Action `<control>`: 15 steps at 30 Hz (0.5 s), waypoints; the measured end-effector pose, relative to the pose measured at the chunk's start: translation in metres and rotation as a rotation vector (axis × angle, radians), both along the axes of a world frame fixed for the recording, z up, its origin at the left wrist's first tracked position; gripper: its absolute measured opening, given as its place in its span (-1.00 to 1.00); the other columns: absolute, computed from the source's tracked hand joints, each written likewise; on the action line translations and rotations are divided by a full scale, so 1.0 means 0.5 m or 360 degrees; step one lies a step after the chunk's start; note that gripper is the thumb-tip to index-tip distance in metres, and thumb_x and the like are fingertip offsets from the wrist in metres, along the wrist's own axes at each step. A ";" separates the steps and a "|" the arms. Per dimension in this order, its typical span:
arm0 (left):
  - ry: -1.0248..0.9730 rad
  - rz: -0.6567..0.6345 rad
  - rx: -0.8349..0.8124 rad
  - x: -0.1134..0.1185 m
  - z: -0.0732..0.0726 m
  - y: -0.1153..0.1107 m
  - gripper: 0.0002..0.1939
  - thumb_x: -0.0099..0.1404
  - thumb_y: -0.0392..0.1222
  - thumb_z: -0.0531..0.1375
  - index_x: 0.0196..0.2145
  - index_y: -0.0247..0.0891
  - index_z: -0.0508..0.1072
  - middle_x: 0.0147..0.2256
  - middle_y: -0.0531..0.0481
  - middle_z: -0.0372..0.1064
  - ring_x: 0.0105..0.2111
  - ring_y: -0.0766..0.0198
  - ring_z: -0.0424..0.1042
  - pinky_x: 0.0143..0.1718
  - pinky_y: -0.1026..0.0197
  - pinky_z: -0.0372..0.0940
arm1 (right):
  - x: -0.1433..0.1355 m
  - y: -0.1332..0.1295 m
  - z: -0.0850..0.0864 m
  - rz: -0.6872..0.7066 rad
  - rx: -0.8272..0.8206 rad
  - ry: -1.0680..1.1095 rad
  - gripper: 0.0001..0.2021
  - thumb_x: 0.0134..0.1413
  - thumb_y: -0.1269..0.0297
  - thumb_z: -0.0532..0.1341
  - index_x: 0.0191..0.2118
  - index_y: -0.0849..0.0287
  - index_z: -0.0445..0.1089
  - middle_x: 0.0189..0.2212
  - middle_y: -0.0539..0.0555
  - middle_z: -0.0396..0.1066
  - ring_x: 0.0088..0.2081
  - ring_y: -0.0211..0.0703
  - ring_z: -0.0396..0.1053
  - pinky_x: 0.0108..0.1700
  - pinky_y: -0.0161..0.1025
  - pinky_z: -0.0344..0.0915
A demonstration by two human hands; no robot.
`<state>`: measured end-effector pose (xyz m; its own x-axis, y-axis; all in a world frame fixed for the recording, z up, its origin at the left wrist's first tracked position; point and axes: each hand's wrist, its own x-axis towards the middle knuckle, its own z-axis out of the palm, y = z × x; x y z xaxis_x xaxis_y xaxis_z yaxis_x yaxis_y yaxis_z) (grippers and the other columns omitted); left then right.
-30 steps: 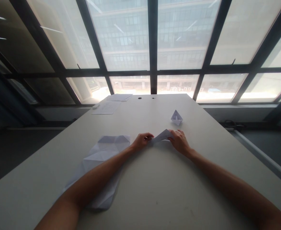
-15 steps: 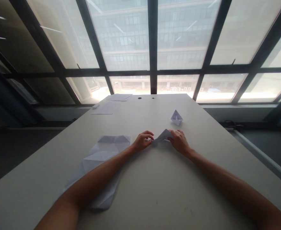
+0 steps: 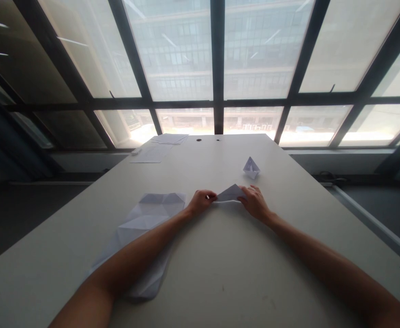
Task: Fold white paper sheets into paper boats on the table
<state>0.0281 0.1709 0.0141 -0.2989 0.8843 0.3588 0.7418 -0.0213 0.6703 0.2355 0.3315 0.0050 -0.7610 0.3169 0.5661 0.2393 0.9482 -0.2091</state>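
A folded piece of white paper (image 3: 230, 193), roughly triangular with its peak upward, is stretched between my two hands just above the table. My left hand (image 3: 201, 202) pinches its left corner between thumb and fingers. On the other side, my right hand (image 3: 254, 200) grips the right end, thumb in front and fingers behind. Beyond my right hand stands a folded paper boat (image 3: 251, 168). Beneath and beside my left forearm lies a creased, unfolded sheet of paper (image 3: 152, 214), partly hidden by the arm.
The long white table (image 3: 240, 269) reaches toward the window wall. Flat paper sheets (image 3: 148, 154) lie at its far left, with a small white object (image 3: 136, 152) beside them. Two dark holes are near the far edge. A curtain (image 3: 8, 136) hangs at left.
My left fingers have closed on the left corner of the folded paper. The paper now looks flatter and straighter between my hands. My right hand has barely moved.
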 end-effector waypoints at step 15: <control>0.0019 0.0180 -0.0012 -0.017 -0.004 0.005 -0.82 0.23 -0.20 0.17 -0.40 -0.33 0.53 -0.51 0.05 0.42 -0.47 0.31 0.31 -0.41 0.30 0.14 | -0.002 0.033 -0.019 -0.0099 -0.0414 0.0166 -0.73 0.05 0.30 0.31 -0.08 0.11 0.43 -0.34 0.06 0.51 -0.25 -0.06 0.45 -0.06 -0.13 0.27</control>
<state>0.0199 0.1734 0.0120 -0.3927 0.8479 0.3561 0.7469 0.0682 0.6614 0.2346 0.3480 -0.0046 -0.6772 0.5063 0.5339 0.2598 0.8434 -0.4702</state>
